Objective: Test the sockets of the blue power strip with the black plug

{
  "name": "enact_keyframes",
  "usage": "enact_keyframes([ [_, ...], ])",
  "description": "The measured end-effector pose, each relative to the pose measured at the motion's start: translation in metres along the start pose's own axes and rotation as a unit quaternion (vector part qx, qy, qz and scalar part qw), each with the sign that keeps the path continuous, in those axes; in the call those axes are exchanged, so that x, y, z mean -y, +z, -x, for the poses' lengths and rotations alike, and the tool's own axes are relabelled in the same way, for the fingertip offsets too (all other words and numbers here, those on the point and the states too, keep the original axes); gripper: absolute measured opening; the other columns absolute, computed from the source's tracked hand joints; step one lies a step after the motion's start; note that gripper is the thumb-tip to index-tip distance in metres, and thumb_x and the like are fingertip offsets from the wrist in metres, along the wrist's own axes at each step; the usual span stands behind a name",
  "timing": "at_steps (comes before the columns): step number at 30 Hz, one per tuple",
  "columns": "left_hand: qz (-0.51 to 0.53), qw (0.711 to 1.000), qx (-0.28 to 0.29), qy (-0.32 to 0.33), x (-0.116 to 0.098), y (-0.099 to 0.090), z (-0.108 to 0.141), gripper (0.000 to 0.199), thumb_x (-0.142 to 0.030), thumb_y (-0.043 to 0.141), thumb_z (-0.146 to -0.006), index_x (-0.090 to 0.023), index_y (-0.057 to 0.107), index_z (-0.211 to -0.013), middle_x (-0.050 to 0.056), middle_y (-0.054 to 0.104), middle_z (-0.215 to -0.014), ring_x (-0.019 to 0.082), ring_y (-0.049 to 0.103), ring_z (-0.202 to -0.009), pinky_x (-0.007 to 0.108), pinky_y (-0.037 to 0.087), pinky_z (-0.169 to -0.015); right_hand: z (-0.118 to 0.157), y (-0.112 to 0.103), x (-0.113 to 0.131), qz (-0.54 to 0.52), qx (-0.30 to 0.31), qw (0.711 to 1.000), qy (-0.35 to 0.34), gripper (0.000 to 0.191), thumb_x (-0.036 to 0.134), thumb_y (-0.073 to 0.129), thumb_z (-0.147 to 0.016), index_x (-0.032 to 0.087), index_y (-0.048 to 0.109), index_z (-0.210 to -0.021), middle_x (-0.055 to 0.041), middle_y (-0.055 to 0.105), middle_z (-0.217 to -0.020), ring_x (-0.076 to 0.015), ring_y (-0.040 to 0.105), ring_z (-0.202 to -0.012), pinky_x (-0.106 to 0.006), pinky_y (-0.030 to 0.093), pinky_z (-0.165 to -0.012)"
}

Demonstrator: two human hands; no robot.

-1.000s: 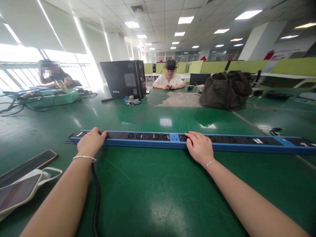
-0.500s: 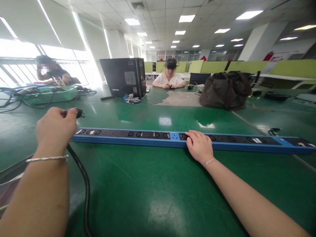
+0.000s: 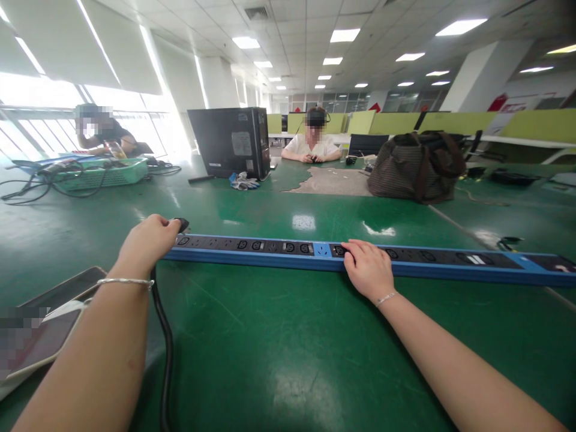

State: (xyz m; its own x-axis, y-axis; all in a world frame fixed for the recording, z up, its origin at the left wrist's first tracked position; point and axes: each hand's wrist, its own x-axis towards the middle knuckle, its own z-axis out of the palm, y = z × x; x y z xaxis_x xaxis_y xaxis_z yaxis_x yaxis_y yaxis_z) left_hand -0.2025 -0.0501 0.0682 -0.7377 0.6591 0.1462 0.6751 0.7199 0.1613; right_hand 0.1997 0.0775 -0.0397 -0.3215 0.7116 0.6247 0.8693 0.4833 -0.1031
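A long blue power strip (image 3: 270, 259) with a black socket face lies across the green table. Over its left end, my left hand (image 3: 148, 240) is closed on a black plug (image 3: 182, 225); the plug's prongs point right, just above the sockets. A thick black cable (image 3: 166, 348) hangs below this hand and runs to the bottom edge. Right of the blue middle socket, my right hand (image 3: 369, 268) rests on the strip, fingers over its top and thumb near the front edge, closed on it.
Further back are a green basket (image 3: 108, 174) with cables, a black computer case (image 3: 229, 144), gloves (image 3: 244, 181) and a brown bag (image 3: 414, 168). Two people sit beyond. A tablet-like device (image 3: 49, 336) lies at lower left.
My left hand has moved right and slightly down with the plug, closer to the strip's sockets. The right hand stays on the strip. The view has shifted slightly, showing more of the device at lower left.
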Motion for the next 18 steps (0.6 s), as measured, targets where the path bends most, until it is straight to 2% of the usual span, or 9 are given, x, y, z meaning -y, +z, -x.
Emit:
enact_keyframes([
  [5,-0.005,0.999,0.041,0.006,0.001,0.016,-0.004,0.054,-0.057,0.031,-0.076,-0.015,0.058,-0.094,0.017,0.063,-0.103,0.033,0.057,-0.096,0.038,0.045,-0.074,0.0,0.0,0.0,-0.001,0.009,1.0,-0.001,0.03,0.027,0.039,-0.085,0.024,0.063,-0.102,-0.0025,0.061,-0.111,-0.0192,0.051,-0.104,-0.035,0.031,-0.088],
  [9,-0.016,0.998,0.055,0.013,0.001,0.028,-0.006,0.052,-0.056,0.032,-0.077,-0.016,0.059,-0.095,0.019,0.063,-0.103,0.035,0.057,-0.097,0.041,0.045,-0.075,0.0,0.0,-0.001,-0.005,0.006,1.0,-0.004,0.03,0.027,0.039,-0.085,0.024,0.063,-0.102,-0.0029,0.062,-0.111,-0.0193,0.051,-0.104,-0.035,0.03,-0.088],
  [18,-0.015,0.999,0.038,0.009,-0.002,0.034,-0.004,0.05,-0.056,0.034,-0.077,-0.018,0.057,-0.099,0.018,0.064,-0.1,0.034,0.059,-0.093,0.042,0.045,-0.072,0.0,0.002,-0.001,-0.012,0.005,1.0,-0.003,0.03,0.028,0.038,-0.085,0.024,0.063,-0.102,-0.0038,0.062,-0.111,-0.02,0.05,-0.104,-0.036,0.03,-0.088],
])
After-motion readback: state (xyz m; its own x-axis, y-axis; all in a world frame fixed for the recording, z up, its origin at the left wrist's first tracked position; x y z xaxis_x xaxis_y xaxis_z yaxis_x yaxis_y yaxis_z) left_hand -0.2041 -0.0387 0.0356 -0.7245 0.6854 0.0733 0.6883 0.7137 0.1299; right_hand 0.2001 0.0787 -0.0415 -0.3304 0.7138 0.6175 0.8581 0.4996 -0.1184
